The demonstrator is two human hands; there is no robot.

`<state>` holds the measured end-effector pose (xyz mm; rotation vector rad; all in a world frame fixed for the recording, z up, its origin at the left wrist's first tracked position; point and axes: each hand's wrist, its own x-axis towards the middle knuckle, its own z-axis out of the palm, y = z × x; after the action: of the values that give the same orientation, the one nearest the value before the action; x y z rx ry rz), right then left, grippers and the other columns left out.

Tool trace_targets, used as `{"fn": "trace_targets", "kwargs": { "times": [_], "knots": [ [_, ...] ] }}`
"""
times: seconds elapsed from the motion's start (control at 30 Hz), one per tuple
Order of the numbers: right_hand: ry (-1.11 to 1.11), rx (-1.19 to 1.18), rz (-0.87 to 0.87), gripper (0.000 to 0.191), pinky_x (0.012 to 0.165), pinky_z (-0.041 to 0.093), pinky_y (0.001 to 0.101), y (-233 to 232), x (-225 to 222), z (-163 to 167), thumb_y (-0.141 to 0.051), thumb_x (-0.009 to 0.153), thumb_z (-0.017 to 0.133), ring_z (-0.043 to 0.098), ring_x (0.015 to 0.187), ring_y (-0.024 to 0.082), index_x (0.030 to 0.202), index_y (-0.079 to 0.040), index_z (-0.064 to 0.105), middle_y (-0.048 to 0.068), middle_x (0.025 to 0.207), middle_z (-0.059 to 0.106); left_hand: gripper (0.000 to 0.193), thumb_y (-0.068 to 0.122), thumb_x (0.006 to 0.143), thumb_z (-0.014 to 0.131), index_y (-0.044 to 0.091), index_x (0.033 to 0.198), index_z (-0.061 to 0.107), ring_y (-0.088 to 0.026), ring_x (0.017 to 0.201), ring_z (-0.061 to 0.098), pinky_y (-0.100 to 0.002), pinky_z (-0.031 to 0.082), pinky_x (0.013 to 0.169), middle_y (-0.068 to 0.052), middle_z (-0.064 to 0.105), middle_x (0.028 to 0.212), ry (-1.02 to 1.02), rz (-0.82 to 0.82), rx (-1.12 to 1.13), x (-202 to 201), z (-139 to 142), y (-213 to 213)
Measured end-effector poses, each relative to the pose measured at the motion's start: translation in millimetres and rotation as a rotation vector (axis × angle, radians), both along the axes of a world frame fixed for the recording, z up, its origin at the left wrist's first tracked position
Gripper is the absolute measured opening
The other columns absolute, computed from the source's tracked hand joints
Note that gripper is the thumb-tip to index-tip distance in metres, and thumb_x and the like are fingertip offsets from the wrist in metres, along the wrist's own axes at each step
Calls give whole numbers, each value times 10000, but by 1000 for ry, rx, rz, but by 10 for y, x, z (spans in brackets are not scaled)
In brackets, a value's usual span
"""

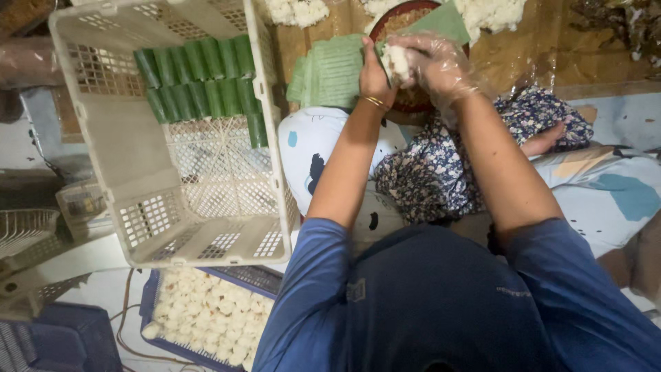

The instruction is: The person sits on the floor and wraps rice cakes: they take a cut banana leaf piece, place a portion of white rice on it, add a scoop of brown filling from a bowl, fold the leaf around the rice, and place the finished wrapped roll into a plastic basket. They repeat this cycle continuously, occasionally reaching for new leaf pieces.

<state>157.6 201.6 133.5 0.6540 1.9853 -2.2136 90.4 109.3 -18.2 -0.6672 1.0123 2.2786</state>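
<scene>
Rice lump [396,62], white and sticky, sits pinched between both hands at the upper centre of the frame; the left hand [375,77] cups it bare, and the gloved right hand [441,65] closes over it from the right; even pressure likely keeps it compact; just left lies a stack of green leaf sheets [330,72]; further left, green rolls [200,83] line the white crate [103,165].

We see a thin, glossy, crinkled clear plastic glove on the right hand [441,65], which presses a sticky, grainy white rice lump [396,60]. The left hand [375,79] wears a shiny metal bangle. The cream crate [138,179] is matt perforated plastic; its green leaf rolls [200,79] look smooth and waxy.
</scene>
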Motion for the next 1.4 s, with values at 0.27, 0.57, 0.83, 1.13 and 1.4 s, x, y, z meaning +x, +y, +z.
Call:
{"fn": "trace_targets", "kwargs": {
  "times": [0.27, 0.57, 0.83, 1.13, 1.4],
  "knots": [
    [565, 915, 270, 87, 1024, 462, 502, -95, 176, -44, 67, 999, 657, 622, 989, 390, 1078, 71, 692, 183, 1051, 645, 845, 610, 1015, 529, -51, 1533, 439, -232, 1301, 553, -351, 426, 1117, -107, 557, 1435, 339, -41, -133, -37, -19, -36],
    [644, 949, 259, 135, 981, 505, 487, -53, 168, 63, -7, 1060, 620, 620, 1091, 386, 1176, 50, 658, 197, 1138, 649, 745, 610, 1026, 511, -47, 1369, 596, -286, 1144, 651, -381, 515, 996, -177, 678, 1278, 438, -38, -157, -103, -113, -28],
    [470, 904, 221, 314, 861, 523, 465, -18, 180, 169, -96, 1011, 642, 626, 991, 348, 1302, -7, 719, 224, 1062, 593, 830, 760, 970, 358, 3, 1218, 589, -270, 893, 690, -386, 593, 710, -148, 685, 1053, 32, -103, 255, -46, 34, -88],
    [687, 874, 314, 194, 874, 527, 462, 93, 136, 62, -33, 1031, 596, 648, 1010, 354, 1181, -12, 717, 205, 1095, 659, 678, 679, 1151, 467, 11, 1191, 572, -217, 787, 629, -338, 529, 593, -102, 629, 972, 333, 82, 328, -87, -130, -49],
    [-31, 1149, -142, 270, 725, 546, 516, 804, -88, -159, -233, 936, 738, 701, 901, 397, 1139, -55, 725, 216, 1085, 719, 718, 721, 964, 489, 45, 1176, 602, -226, 779, 644, -366, 539, 580, -91, 648, 957, 98, 47, 33, -55, 13, -10]
  ]
}}
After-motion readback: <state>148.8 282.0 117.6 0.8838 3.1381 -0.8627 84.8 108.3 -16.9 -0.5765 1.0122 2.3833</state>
